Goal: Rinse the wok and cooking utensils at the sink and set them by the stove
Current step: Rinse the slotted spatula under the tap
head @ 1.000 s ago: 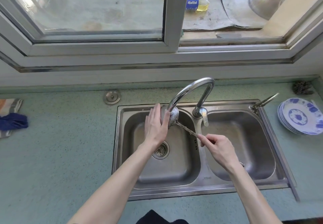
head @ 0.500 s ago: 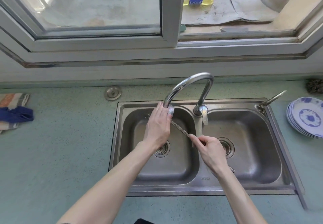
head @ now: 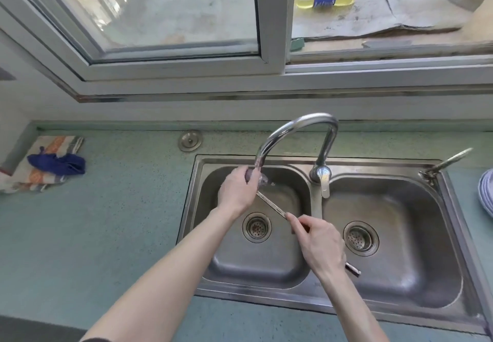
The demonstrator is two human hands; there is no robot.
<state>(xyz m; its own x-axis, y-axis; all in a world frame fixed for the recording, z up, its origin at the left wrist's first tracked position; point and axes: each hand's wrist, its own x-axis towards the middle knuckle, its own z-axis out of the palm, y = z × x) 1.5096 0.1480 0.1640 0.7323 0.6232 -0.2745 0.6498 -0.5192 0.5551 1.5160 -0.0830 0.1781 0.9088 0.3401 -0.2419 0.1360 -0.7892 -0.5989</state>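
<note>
Hands are seen over a steel double sink (head: pixel 450 208) set in a green countertop (head: pixel 106 235) below a window. A metal ladle (head: pixel 269 203) is held over the left basin, its bowl right under the spout of the curved faucet (head: pixel 296 125). The handle slants toward the near right and is gripped by the right hand (head: pixel 320 243), fingers curled round it, with the handle's end showing just past the wrist. The bowl is cupped by the left hand (head: pixel 236 189), fingers bent around it and hiding most of it. Whether water is running cannot be told for certain. On the far left of the counter a striped cloth (head: pixel 40 165) lies with a blue rag (head: pixel 57 164) on top. Blue-patterned plates (head: pixel 486 195) are stacked at the right edge. A sink plug (head: pixel 190 140) rests behind the left basin.
</note>
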